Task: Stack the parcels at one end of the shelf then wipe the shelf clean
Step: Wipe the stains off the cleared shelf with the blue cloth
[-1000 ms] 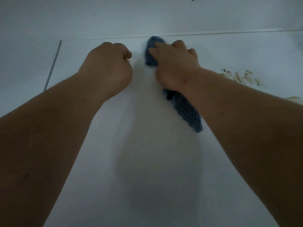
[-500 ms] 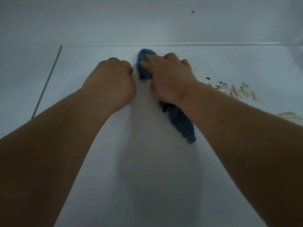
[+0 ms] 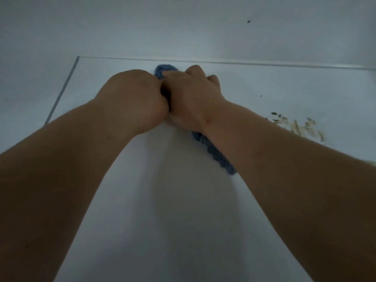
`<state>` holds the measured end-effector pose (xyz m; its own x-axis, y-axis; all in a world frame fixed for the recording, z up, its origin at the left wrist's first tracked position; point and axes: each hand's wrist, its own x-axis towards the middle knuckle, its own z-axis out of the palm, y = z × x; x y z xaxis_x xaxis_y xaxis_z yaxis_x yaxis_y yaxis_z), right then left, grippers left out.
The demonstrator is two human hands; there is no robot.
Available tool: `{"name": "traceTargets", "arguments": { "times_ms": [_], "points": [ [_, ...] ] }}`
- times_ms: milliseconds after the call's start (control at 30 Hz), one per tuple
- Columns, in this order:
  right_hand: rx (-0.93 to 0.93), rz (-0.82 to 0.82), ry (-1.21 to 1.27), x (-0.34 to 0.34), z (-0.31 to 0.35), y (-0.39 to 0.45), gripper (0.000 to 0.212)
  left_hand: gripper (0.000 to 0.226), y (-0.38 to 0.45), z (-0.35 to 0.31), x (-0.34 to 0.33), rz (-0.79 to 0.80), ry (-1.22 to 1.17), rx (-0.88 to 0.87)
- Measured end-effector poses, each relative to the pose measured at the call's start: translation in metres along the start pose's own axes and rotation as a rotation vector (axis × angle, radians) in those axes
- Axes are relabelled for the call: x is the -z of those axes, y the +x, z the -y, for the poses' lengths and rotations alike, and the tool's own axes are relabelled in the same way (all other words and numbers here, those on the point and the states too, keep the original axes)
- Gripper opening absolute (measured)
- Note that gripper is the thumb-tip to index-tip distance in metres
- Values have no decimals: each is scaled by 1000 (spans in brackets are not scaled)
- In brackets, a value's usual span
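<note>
No readable text anywhere.

Both hands are lying side by side on the white shelf [image 3: 183,210], touching. The right hand [image 3: 191,98] is pressing a blue cloth [image 3: 215,154] down; the left hand [image 3: 134,98] is sitting curled beside it. Crumbs [image 3: 295,126] are lying to the right.

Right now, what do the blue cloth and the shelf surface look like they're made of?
The blue cloth looks like knitted or woven yarn, perhaps cotton: a coarse, bumpy, matte weave shows along its edge under the right hand. The shelf looks like a smooth, hard white board, perhaps laminate or painted, with a faint sheen and a thin metallic-looking strip along its left edge; the dim light leaves that open.
</note>
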<state>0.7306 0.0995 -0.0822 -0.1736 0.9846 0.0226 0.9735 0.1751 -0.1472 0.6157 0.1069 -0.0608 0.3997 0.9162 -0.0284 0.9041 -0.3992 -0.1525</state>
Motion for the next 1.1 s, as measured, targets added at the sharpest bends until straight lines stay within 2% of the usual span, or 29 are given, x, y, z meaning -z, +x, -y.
{"name": "traceTargets", "arguments": {
  "times_ms": [33,100,167,333,433,500,633,767,867,967,1033,1100],
  "points": [
    [15,10,-13,2,-5,5,17,23,0,0,-1,-10,-17,5],
    [25,13,-54,6,-16,13,31,25,1,-2,-4,-35,-75,8],
    [-36,16,-97,10,-29,18,45,27,1,-1,-5,-48,-129,31],
    [-404,-16,-90,19,-84,5,48,32,5,-1,-1,-34,-160,91],
    [-512,-50,-79,14,-80,1,46,29,7,-5,-1,-31,-168,117],
    [-444,-61,-66,11,-54,3,45,28,8,-7,-2,-23,-153,129],
    [-58,-66,-25,-4,-4,-1,36,23,7,-5,-2,-24,-78,65],
    [-30,-30,-103,9,-32,-5,37,37,2,-7,-4,-46,-79,63],
    [-210,-16,-156,21,-73,-12,47,41,-1,-10,-2,-22,-90,92],
    [-470,17,-172,29,-113,-25,42,38,-1,-9,0,-1,-115,110],
    [-600,16,-150,28,-120,-26,41,37,0,-8,1,4,-132,137],
    [-646,2,-107,19,-107,-18,43,35,1,-10,3,11,-136,153]
  ]
}}
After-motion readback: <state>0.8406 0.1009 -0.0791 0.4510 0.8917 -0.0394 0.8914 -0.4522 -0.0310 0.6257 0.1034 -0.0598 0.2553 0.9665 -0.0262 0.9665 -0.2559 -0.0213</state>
